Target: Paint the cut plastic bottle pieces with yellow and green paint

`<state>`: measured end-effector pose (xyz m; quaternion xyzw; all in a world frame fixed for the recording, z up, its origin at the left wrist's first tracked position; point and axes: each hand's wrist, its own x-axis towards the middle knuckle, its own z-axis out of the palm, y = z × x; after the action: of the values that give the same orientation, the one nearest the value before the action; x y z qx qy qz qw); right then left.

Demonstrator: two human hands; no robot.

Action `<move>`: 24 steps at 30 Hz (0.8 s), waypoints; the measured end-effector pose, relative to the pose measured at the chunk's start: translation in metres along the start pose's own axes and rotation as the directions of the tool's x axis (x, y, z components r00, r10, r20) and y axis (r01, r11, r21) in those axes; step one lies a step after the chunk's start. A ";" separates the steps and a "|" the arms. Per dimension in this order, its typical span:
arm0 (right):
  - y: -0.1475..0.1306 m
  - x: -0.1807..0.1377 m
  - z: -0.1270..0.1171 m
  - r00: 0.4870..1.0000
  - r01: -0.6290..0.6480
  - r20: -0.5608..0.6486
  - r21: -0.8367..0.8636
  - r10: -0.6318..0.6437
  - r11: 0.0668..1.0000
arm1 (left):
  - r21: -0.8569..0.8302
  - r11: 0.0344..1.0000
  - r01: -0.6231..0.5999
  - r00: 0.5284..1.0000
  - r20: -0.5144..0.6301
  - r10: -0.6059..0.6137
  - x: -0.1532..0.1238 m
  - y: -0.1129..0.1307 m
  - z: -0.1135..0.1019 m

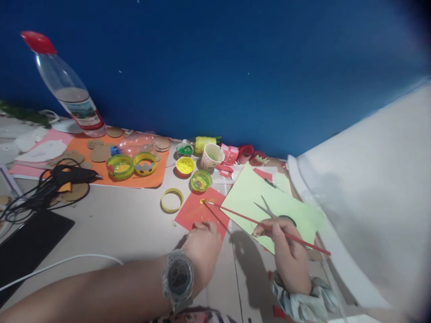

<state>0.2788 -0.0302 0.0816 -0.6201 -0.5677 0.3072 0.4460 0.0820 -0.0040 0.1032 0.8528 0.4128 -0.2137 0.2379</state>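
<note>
My right hand (291,251) pinches a thin red paintbrush (244,216) partway along its handle. Its bristle end meets a small dab of yellow paint (202,201) on a square of red paper (188,214). With fingers curled, my left hand (204,246) presses on the near part of that paper and holds it against the table; its fingertips are partly hidden. Just beyond the paper sits a green-rimmed clear dish (201,181) with yellow paint. A yellow-green ring (172,200) lies to the left. Scissors (267,207) rest on light green paper (242,193) beside my right hand.
Behind the dish stand cups of yellow paint (185,166) and green paint (184,150), plus a paper cup (213,155). Two decorated rings (144,164) sit on orange paper (151,180). A glue gun (76,176), black phone (37,240) and tall bottle (69,85) occupy the left.
</note>
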 end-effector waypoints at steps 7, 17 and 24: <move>-0.011 0.013 0.000 0.975 -0.048 -0.198 0.247 0.099 0.968 | -0.029 0.999 0.024 0.999 -0.028 -0.025 -0.002 0.000 0.000; -0.008 0.029 0.010 0.920 -0.118 -0.309 0.361 0.239 0.925 | -0.018 1.000 0.020 0.999 -0.030 -0.020 -0.002 0.000 -0.001; 0.009 0.023 0.017 0.938 -0.185 -0.220 0.337 0.269 0.923 | 0.025 1.000 0.002 1.000 -0.007 -0.001 -0.001 0.001 0.000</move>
<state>0.2712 -0.0038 0.0697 -0.6391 -0.3719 0.3581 0.5701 0.0821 -0.0050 0.1039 0.8562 0.4116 -0.2159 0.2254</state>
